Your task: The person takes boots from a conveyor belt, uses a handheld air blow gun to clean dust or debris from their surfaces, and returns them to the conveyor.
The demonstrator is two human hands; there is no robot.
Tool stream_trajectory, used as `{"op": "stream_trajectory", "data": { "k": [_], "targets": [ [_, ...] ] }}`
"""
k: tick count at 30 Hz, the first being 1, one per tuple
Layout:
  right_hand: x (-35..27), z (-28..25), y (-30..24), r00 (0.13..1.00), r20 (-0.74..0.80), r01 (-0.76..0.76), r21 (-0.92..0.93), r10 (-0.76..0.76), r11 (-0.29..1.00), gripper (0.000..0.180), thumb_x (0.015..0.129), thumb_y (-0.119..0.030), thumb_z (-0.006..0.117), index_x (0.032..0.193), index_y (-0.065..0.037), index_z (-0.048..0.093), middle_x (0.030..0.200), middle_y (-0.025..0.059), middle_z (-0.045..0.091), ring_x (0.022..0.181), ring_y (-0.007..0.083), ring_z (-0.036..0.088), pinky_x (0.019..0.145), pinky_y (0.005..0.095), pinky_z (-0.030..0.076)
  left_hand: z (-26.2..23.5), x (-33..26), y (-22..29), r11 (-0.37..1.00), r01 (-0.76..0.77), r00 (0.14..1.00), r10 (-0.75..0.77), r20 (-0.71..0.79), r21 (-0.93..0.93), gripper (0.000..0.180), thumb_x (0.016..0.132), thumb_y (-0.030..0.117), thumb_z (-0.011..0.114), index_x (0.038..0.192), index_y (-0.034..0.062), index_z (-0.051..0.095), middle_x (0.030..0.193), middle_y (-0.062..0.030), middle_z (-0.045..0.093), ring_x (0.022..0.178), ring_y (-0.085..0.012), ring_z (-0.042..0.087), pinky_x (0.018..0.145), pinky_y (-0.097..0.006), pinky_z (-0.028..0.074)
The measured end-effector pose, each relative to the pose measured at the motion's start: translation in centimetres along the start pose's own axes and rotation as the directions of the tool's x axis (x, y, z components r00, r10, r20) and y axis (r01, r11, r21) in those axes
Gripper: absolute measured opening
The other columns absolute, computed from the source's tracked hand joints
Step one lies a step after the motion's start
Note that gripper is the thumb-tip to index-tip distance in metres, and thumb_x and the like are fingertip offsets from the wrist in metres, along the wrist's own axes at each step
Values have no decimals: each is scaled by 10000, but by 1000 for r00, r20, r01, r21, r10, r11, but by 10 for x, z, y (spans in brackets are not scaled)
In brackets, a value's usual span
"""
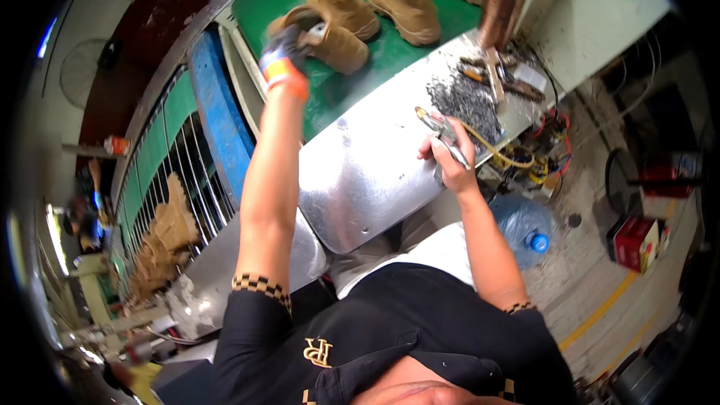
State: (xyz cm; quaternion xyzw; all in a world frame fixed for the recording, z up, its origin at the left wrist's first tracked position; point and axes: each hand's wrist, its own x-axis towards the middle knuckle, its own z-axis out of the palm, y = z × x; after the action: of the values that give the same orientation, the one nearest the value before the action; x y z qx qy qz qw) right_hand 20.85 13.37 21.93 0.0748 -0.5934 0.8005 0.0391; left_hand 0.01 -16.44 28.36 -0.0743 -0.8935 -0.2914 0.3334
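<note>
My left hand [285, 62], in a dark glove with an orange and white cuff, reaches over the green conveyor belt [322, 109]. It is at the near-left side of a tan boot [337, 49] that lies tipped over. Motion smears the fingers, so I cannot tell whether they grip the boot. Over the metal worktop [367, 172], my bare right hand [454, 161] is closed round a silver hand tool [444, 131] with a brass-coloured tip. A thin yellow hose [495, 154] runs close by that hand; whether it joins the tool is unclear.
More tan boots [405, 11] stand farther along the belt. Dark scraps [465, 101] litter the worktop beside a copper-coloured pipe [504, 7] and loose tools. A blue-capped plastic bottle [521, 229] is at the lower right. Left of the belt is a wire rack [196, 154].
</note>
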Motion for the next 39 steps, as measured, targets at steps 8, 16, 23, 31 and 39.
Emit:
{"op": "stream_trajectory", "data": {
  "k": [8,16,23,31,39],
  "targets": [
    [-10,1,1,996,-84,-44,-11,43,999,503,900,-121,524,1357,50,402,782,107,638,703,177,606,689,328,517,-25,-25,-10,892,400,868,-295,400,-211,629,858,457,652,1332,58,546,1243,-165,633,1165,-317,593,1008,-359,449],
    [-9,11,1,999,-33,-10,-8,9,1000,528,920,-102,443,1405,63,314,804,122,595,739,207,551,692,327,494,-350,-122,-258,651,730,674,-638,-372,207,615,829,390,716,1332,77,548,1216,-204,628,1157,-323,582,986,-376,446],
    [-8,5,1,997,-71,-44,-93,38,995,566,930,-124,466,1435,50,280,814,94,569,740,196,503,700,330,454,-441,-206,-362,-125,797,260,-812,-523,591,1109,662,787,628,1403,-15,430,1425,-234,464,1291,-375,484,1067,-439,404],
    [-3,6,4,997,-71,-47,-158,36,986,519,917,-143,474,1384,54,363,814,95,570,722,195,524,665,306,455,-485,-243,-379,282,959,280,-928,-246,30,897,642,671,744,1223,-3,638,1136,-172,668,1031,-301,622,906,-396,472],
    [-3,9,6,998,-44,-39,-98,34,994,538,920,-142,490,1398,59,347,818,94,586,714,188,533,663,307,455,-396,-192,-248,585,808,567,-739,-364,69,522,743,525,763,952,57,665,843,-138,680,775,-248,641,703,-375,508]
  ]
}}
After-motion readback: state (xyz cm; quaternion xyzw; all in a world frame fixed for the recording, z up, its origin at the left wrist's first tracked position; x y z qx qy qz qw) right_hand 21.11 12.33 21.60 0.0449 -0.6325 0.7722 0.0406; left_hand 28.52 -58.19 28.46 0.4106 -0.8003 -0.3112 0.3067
